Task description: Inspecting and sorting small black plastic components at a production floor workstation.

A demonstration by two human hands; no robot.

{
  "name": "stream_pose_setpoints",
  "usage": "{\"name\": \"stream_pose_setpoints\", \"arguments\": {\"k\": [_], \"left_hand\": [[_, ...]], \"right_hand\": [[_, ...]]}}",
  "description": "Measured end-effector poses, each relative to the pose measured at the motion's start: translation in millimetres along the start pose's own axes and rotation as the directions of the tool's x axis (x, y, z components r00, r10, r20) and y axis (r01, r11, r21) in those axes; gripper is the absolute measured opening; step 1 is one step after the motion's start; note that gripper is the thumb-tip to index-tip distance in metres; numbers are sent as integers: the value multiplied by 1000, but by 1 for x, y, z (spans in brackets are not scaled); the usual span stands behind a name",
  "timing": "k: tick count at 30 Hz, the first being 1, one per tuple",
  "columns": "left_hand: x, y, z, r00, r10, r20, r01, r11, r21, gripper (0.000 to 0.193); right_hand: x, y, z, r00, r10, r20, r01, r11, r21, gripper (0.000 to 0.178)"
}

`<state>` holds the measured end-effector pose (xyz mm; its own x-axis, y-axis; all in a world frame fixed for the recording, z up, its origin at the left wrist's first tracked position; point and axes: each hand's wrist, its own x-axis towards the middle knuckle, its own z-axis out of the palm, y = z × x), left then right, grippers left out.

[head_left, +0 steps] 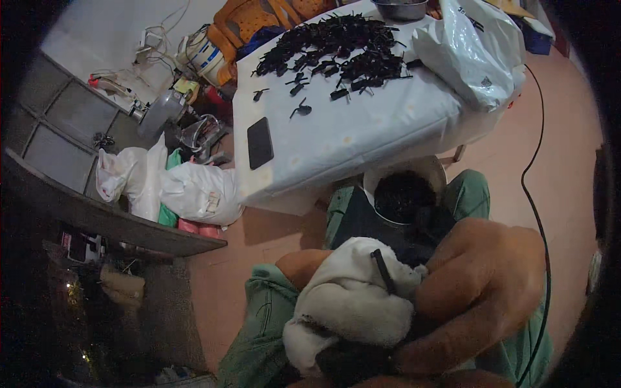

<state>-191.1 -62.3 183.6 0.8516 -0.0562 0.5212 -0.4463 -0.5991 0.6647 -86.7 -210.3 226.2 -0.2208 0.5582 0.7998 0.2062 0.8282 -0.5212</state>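
White plush-looking cloth [356, 297] lies bunched in my lap and hides both my hands. My bare right arm [475, 278], bent at the elbow, reaches in from the right side. A patch of bare skin, seemingly my left arm [301, 268], meets the cloth at its left. A slim black stick-shaped part [383, 271] stands out of the cloth at a tilt; which hand has it, I cannot tell. Just beyond, between my knees, a pale round basin [374, 213] holds a mass of small black parts [405, 196]. Dark fabric covers my lap beside it.
Many small black parts [330, 48] are heaped on a white-covered table [362, 129], with a black phone [260, 143], a white plastic bag [469, 55] and a metal bowl [401, 9]. White sacks [200, 191] stand at left. A black cable [527, 181] runs along the floor.
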Motion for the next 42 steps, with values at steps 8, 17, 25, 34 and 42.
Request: {"name": "stream_pose_setpoints", "arguments": {"k": [8, 17, 25, 34, 42], "left_hand": [[-24, 7, 15, 999, 10, -49, -6, 997, 72, 22], [-16, 4, 20, 996, 54, -73, -44, 990, 133, 24], [-19, 2, 21, 988, 83, -130, -55, 977, 206, 26], [-28, 1, 26, 979, 115, -166, -65, 957, 282, 28], [-26, -1, 20, 970, 155, -186, -85, 936, 341, 30]], "right_hand": [[17, 3, -12, 934, 79, 349, -82, 997, -4, 24], [4, 5, -6, 987, -13, 159, 11, 1000, 15, 22], [3, 13, -2, 988, -59, 144, 59, 998, 3, 22], [-5, 21, 8, 988, -152, 0, 152, 987, 58, 24], [-6, 10, 3, 998, -31, 54, 34, 998, -56, 21]]}}
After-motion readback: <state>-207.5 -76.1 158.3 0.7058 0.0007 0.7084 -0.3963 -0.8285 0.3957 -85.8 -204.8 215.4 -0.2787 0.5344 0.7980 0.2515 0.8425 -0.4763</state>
